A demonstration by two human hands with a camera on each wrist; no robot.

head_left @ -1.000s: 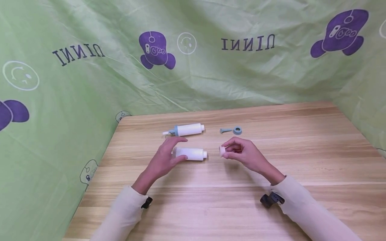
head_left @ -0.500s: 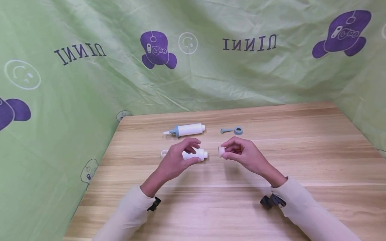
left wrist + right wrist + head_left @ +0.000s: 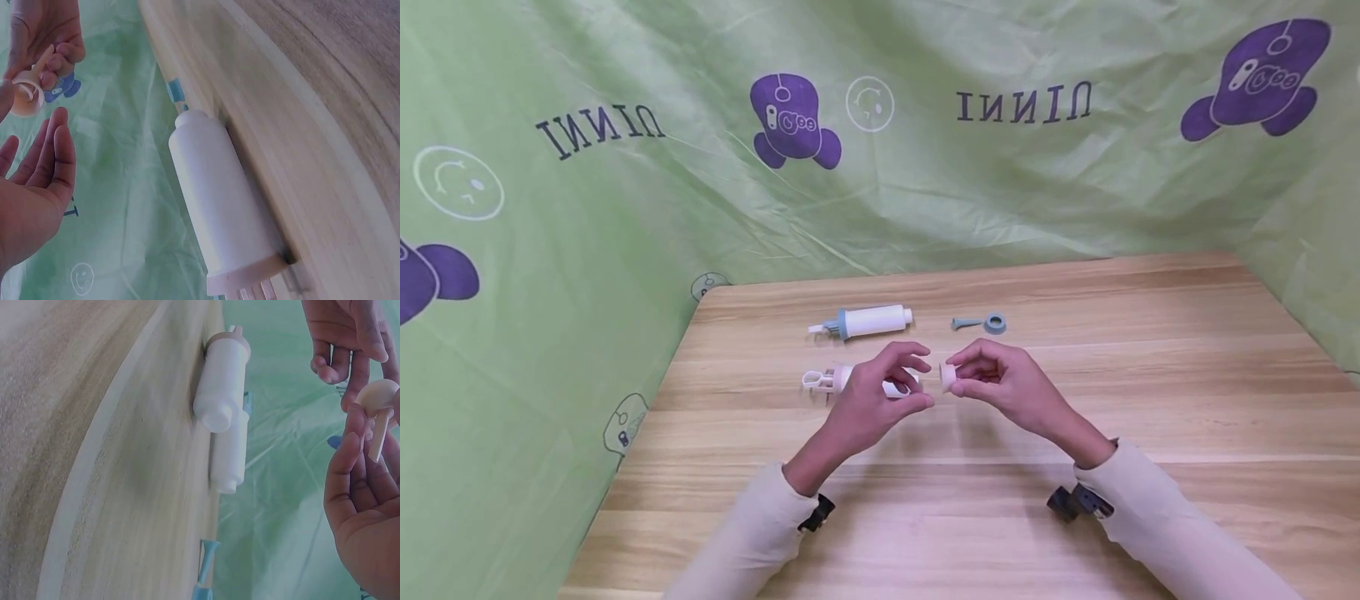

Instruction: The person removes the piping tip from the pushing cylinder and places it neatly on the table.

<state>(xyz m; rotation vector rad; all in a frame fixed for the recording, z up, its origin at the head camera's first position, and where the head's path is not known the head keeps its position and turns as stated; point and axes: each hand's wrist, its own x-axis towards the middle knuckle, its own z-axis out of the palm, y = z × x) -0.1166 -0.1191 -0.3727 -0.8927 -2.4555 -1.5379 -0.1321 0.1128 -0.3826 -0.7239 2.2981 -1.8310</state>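
Note:
Between its thumb and fingers my right hand (image 3: 1015, 390) pinches a small pale pink cup-shaped piece (image 3: 948, 377), held above the table. A narrow stem sticks out of that piece (image 3: 377, 395) in the right wrist view. Facing it from the left, my left hand (image 3: 872, 404) holds nothing, its fingers loosely bent and fingertips close to the pink piece. Below and behind the left hand lies a white cylinder (image 3: 212, 194) with a pink collar and a looped end (image 3: 814, 380). In the head view, the left hand covers much of that cylinder.
Farther back on the wooden table (image 3: 1120, 350) lies a second white cylinder (image 3: 876, 320) with a blue collar. To its right are a blue ring (image 3: 995, 323) and a small blue flared piece (image 3: 966, 323). Green printed cloth (image 3: 880, 208) hangs around the table.
My left hand has moved right, away from the pink-collared cylinder toward the pink piece, uncovering the cylinder's looped end. The right hand stays nearly still, still pinching the piece.

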